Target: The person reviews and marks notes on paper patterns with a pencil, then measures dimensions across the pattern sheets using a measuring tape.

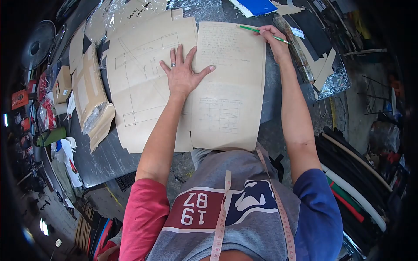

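Note:
My left hand (185, 76) lies flat with its fingers spread across two large brown paper sheets, a ring on one finger. The left sheet (148, 95) carries ruled pattern lines and small boxes. On the right sheet (233, 82) there is faint handwriting at the top and a drawn table lower down. My right hand (275, 41) pinches a green pencil (249, 28) near the right sheet's upper right edge. The pencil's tip end points left, over the top lines of writing. A tape measure (221, 217) hangs round my neck and down my shirt.
On the dark worktable (102, 161) a folded cardboard package (89, 87) lies to the left. A long worn stick (296, 52) and dark material (308, 32) lie right of my right hand. Rolls of fabric (352, 195) stand at lower right. Something blue (259, 6) lies at the back.

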Motion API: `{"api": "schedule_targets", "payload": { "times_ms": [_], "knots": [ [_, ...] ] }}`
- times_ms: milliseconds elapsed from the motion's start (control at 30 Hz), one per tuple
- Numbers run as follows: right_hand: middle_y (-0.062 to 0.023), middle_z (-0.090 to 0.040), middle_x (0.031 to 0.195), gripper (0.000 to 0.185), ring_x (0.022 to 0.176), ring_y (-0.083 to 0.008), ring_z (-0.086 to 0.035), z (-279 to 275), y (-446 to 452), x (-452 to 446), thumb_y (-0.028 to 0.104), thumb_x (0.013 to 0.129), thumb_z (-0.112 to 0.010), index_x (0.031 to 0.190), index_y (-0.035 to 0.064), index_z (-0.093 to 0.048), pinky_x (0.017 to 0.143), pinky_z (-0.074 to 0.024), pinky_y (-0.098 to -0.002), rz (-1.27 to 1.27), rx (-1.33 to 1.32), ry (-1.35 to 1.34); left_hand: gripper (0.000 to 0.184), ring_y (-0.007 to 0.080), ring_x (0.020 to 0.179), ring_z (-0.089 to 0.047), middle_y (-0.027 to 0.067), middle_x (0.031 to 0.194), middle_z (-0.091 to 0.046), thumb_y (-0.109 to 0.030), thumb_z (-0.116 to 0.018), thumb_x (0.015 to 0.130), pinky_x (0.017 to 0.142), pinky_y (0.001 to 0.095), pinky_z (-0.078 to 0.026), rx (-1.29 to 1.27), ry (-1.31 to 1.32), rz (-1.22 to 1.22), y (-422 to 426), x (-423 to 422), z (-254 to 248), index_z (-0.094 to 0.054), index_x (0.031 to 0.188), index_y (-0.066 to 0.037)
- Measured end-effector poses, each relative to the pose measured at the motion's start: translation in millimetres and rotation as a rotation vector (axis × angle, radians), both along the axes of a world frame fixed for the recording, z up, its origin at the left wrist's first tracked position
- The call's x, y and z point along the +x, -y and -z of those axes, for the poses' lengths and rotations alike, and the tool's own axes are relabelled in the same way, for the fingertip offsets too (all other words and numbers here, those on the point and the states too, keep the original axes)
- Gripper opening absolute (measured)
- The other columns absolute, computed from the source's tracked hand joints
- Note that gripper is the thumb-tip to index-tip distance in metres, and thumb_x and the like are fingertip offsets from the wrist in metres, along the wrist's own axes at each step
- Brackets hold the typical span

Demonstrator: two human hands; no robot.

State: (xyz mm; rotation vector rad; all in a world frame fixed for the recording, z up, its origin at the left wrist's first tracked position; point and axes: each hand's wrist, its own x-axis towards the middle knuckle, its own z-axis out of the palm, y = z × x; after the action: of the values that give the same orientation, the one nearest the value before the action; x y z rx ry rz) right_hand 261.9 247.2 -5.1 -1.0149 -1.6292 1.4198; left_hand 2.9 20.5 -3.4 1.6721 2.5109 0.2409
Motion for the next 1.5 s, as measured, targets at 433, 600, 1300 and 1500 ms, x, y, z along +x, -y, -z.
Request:
{"api": "schedule_targets", "payload": {
  "times_ms": [433,600,1300,1500],
  "knots": [
    [-0.0012,-0.078,0.099,0.01,0.082,-0.0033,-0.054,3.2,3.8,-2.8,0.018,0.099,-0.072,0.105,0.0097,-0.071,0.078,-0.0422,-0.0219,0.053,-0.039,-0.08,0.098,0.0381,0.164,-0.011,0.0158,0.174,-0.023,-0.094,-0.055,0.078,0.121,0.0797,-0.001,0.024,0.01,0.045,3.4,-3.9,2.9,-0.047,0.159,-0.039],
    [-0.0016,-0.078,0.099,0.014,0.085,-0.0041,-0.055,4.0,1.2,1.2,0.019,0.099,-0.069,0.108,0.0078,-0.071,0.08,-0.042,-0.022,-0.026,-0.008,-0.088,0.097,0.0382,0.164,-0.01,0.0157,0.174,-0.023,-0.093,-0.055,0.079,0.121,0.0795,0.0,0.024,0.006,0.044,2.3,-3.8,2.9,-0.047,0.158,-0.039],
    [-0.0048,-0.078,0.098,0.01,0.082,-0.006,-0.053,15.4,-7.1,6.8,0.013,0.097,-0.064,0.102,0.0066,-0.069,0.079,-0.0424,-0.023,-0.085,-0.029,-0.103,0.093,0.0371,0.164,-0.011,0.0152,0.175,-0.022,-0.089,-0.057,0.083,0.123,0.0772,-0.001,0.007,-0.002,0.033,2.3,1.1,-3.6,-0.045,0.16,-0.039],
    [-0.0015,-0.078,0.096,0.009,0.083,-0.0062,-0.057,12.4,-7.9,9.2,0.015,0.098,-0.065,0.101,0.0098,-0.071,0.078,-0.0426,-0.0235,-0.031,-0.035,-0.057,0.095,0.0388,0.163,-0.012,0.0152,0.174,-0.023,-0.092,-0.054,0.081,0.121,0.0798,-0.001,0.032,-0.022,0.021,1.4,-1.8,1.6,-0.046,0.159,-0.038]
  ]
}}
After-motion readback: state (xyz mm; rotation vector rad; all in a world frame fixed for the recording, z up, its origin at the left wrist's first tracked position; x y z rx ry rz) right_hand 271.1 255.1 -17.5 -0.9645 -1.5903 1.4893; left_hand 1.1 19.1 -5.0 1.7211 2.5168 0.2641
